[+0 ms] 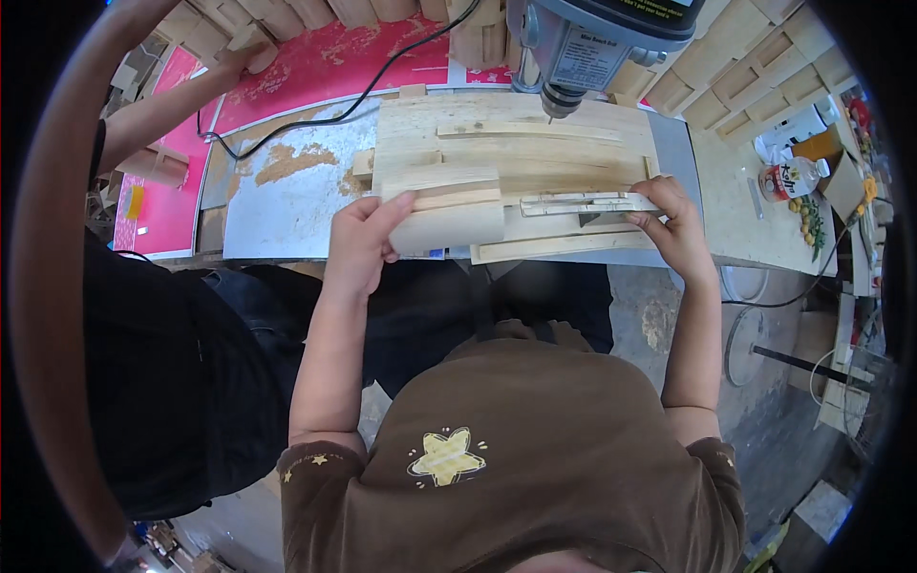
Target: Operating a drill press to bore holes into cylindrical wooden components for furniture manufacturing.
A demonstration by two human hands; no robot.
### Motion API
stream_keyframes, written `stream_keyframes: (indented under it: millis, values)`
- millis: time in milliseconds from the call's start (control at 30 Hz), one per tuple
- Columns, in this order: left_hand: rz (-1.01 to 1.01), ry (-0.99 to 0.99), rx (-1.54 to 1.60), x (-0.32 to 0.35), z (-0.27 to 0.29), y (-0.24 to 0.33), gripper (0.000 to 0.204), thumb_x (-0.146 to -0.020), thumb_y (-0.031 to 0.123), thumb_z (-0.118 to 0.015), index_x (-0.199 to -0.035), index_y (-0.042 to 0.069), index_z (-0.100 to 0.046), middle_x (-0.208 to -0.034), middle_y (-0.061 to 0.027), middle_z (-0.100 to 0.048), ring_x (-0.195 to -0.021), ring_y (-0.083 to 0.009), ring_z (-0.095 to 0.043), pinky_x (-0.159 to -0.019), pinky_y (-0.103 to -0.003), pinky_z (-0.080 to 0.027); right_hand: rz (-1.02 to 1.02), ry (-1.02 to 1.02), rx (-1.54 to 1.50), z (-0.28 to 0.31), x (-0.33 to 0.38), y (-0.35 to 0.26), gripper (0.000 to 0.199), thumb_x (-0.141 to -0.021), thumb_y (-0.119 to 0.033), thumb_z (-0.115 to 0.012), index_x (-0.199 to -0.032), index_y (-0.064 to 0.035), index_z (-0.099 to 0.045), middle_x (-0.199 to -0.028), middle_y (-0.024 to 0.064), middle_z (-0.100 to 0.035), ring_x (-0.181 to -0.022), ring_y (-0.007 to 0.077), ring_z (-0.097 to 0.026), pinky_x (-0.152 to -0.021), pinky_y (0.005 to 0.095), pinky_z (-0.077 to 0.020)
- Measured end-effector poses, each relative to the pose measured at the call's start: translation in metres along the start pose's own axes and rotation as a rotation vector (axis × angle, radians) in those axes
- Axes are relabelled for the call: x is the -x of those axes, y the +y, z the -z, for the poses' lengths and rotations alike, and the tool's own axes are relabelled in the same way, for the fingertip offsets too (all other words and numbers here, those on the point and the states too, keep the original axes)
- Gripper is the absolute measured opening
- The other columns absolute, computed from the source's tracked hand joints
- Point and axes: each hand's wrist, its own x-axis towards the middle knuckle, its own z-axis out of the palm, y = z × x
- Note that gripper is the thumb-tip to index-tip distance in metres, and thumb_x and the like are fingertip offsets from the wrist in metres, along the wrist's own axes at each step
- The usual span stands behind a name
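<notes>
My left hand (366, 241) is closed on the left end of a pale wooden block (449, 227) with a grooved upper face, thumb on top. At the other side, my right hand (680, 224) pinches the right end of a narrow, flat pale strip with dark marks (587, 202). The strip reaches left to beside the block; I cannot tell if they touch. Both are held above a wooden board (411, 124) that has thin wooden battens (530, 131) fixed on it. A bench drill (597, 57) stands just beyond, its chuck (561, 100) over the board's far edge.
At the left another person's hand (253, 57) touches a wooden block on a pink sheet (325, 62). A black cable (373, 84) crosses the bench. Stacked wooden blocks (745, 72) line the back right. A bottle (795, 179) stands at the right. Sawdust (294, 164) lies left of the board.
</notes>
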Motion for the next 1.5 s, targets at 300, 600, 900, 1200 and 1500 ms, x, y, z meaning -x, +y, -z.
stream_keyframes:
  millis: [300,600,900,1200,1500]
  values:
    - [0.112,-0.144,-0.137,-0.011,-0.025,-0.002,0.035,-0.076,0.032,-0.073,-0.067,0.002,-0.058,-0.053,0.0001,-0.051,-0.04,-0.0046,-0.044,-0.037,-0.019,-0.036,0.021,0.01,0.011,0.001,-0.001,0.007,0.027,-0.072,-0.004,-0.069,-0.096,-0.0025,-0.059,-0.087,0.0082,-0.058,-0.088,0.0266,-0.052,-0.079,0.0342,-0.0415]
    - [0.068,-0.256,-0.119,-0.021,-0.068,-0.022,0.035,-0.074,0.035,-0.076,-0.07,0.007,-0.055,-0.06,0.0021,-0.049,-0.051,-0.0053,-0.044,-0.046,-0.02,-0.039,0.039,0.036,0.051,-0.014,-0.003,-0.015,0.028,-0.071,-0.006,-0.069,-0.097,-0.0023,-0.058,-0.087,0.0102,-0.059,-0.086,0.0291,-0.053,-0.077,0.0357,-0.0415]
    - [-0.666,-0.132,-0.476,-0.014,-0.064,-0.066,0.06,-0.064,0.018,-0.083,-0.112,-0.001,-0.051,-0.104,-0.0131,-0.058,-0.091,-0.0198,-0.058,-0.078,-0.031,-0.049,0.027,0.145,0.104,-0.01,-0.008,-0.001,0.033,-0.068,-0.004,-0.071,-0.099,-0.0021,-0.06,-0.089,0.0128,-0.06,-0.087,0.0315,-0.054,-0.075,0.0373,-0.0438]
    - [-0.794,-0.034,-0.616,-0.053,-0.082,-0.058,0.066,-0.056,0.015,-0.08,-0.115,0.0,-0.054,-0.104,-0.0132,-0.058,-0.093,-0.0294,-0.054,-0.084,-0.038,-0.043,-0.016,0.224,0.133,-0.018,-0.054,0.02,0.035,-0.068,-0.005,-0.071,-0.102,-0.0036,-0.06,-0.089,0.0123,-0.061,-0.087,0.0329,-0.053,-0.079,0.0385,-0.0427]
    - [-0.899,0.076,-0.94,-0.078,-0.046,-0.068,0.055,-0.056,0.024,-0.081,-0.106,0.01,-0.062,-0.09,-0.0026,-0.056,-0.093,-0.0215,-0.05,-0.088,-0.041,-0.029,0.056,0.257,0.072,-0.038,-0.059,0.006,0.039,-0.07,-0.004,-0.071,-0.107,-0.0057,-0.06,-0.098,0.0114,-0.061,-0.096,0.0314,-0.053,-0.085,0.0377,-0.0429]
